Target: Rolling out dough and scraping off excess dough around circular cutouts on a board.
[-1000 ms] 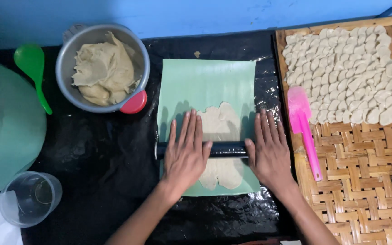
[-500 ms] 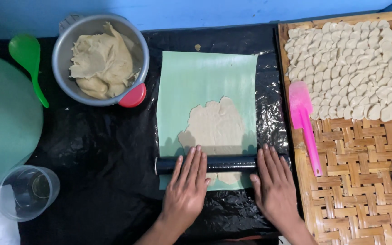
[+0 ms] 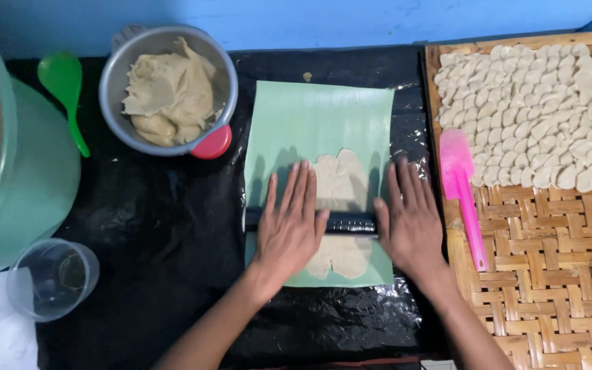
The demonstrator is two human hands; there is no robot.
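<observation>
Left hand (image 3: 289, 229) and right hand (image 3: 411, 223) press flat-palmed, unclenched, on the rigid black rolling pin (image 3: 344, 223); the dough sheet (image 3: 337, 205) looks soft, thin, tearable.

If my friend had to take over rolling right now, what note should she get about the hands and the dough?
Left hand: flat, palm down on the dark rolling pin, no closed grip.
Right hand: the same, on the pin's other end.
The pin lies across the flattened dough on the green sheet; dough shows above and below it.
Done: many small cut dough pieces lie on the woven tray, with a pink spatula at their edge.
Left: the metal bowl holds a lump of unrolled dough.
</observation>
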